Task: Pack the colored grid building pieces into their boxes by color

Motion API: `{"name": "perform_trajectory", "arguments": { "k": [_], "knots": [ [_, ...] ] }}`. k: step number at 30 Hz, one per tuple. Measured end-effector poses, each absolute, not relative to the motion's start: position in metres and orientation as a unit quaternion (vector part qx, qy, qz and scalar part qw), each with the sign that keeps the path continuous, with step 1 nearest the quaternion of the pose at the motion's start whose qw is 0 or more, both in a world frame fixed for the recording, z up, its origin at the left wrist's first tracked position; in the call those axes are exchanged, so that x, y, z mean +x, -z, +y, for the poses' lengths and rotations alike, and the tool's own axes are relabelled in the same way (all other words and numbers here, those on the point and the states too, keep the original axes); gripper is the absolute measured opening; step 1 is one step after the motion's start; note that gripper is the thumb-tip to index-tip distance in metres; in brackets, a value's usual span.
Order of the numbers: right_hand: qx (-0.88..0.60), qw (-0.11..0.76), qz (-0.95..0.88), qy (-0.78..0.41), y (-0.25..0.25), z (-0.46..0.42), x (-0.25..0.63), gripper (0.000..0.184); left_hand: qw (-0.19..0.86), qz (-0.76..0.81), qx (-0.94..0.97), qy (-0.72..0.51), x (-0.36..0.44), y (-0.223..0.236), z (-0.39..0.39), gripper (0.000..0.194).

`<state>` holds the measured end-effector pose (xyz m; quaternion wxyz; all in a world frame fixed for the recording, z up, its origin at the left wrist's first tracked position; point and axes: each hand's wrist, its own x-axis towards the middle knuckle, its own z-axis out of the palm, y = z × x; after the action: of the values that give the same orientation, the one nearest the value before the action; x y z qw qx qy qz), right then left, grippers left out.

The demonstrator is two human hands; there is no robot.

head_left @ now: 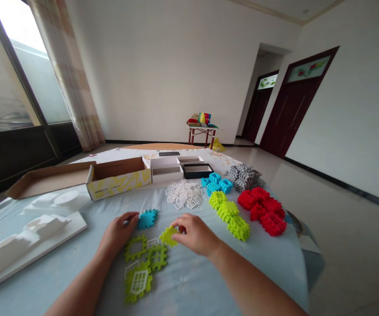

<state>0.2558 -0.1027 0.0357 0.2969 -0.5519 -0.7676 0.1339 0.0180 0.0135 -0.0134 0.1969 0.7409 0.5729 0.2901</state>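
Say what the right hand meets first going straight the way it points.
A lime-green plastic interlocking piece, which the right hand already seems to touch, though depth is hard to judge from this view.

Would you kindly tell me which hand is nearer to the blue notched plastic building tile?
Left. The left hand is right at the tile's left edge, while the right hand lies farther off to its lower right, beyond a lime-green notched plastic tile.
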Motion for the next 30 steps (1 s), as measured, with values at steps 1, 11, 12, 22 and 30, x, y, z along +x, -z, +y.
{"name": "perform_trajectory", "arguments": {
  "k": [1,11,12,22,30],
  "knots": [
    [-0.571,0.309,-0.755,-0.088,-0.037,-0.102,0.261,0.020,0.197,0.573,0.741,-0.290,0.018,0.013,0.013,0.037],
    [-0.555,0.255,-0.785,-0.108,-0.016,-0.102,0.288,0.052,0.194,0.577,0.742,-0.280,0.019,0.009,0.010,0.037],
    [-0.553,0.262,-0.784,-0.107,-0.014,-0.101,0.288,0.055,0.194,0.577,0.742,-0.279,0.018,0.010,0.010,0.037],
    [-0.601,0.332,-0.726,-0.037,-0.026,-0.092,0.311,0.049,0.191,0.579,0.744,-0.274,0.016,0.012,0.017,0.039],
    [-0.759,0.269,-0.579,0.128,-0.044,-0.068,0.391,0.049,0.189,0.574,0.742,-0.290,0.014,0.016,0.020,0.037]
  ]
}}
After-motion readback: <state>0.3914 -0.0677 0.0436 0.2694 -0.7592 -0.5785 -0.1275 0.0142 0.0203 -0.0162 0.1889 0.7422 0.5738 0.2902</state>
